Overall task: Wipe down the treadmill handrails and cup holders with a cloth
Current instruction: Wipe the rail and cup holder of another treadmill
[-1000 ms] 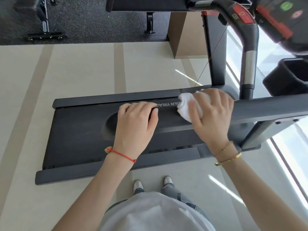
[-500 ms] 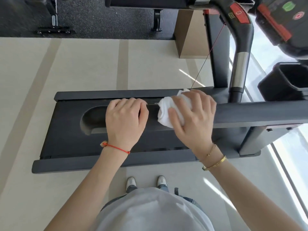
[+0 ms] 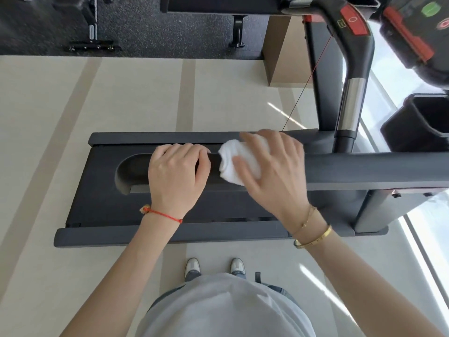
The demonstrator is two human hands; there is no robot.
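Note:
A dark grey treadmill handrail (image 3: 364, 170) runs across the middle of the view, ending in a rounded tip at the left. My left hand (image 3: 176, 175) wraps over the rail near that tip. Right beside it, my right hand (image 3: 274, 171) presses a bunched white cloth (image 3: 233, 159) around the rail; the two hands are almost touching. A black cup holder (image 3: 422, 122) sits at the right edge beside the console. The far handrail (image 3: 352, 98), black with a chrome section and a red button, curves down at the upper right.
The treadmill deck (image 3: 102, 190) lies below the rail, with pale striped floor around it. The console (image 3: 420, 32) with red and green buttons fills the top right corner. Other gym equipment (image 3: 92, 25) stands on dark rubber flooring at the top. A bright window strip runs along the right.
My right hand has slid the cloth leftward along the rail towards my left hand. The left hand keeps its grip on the rail.

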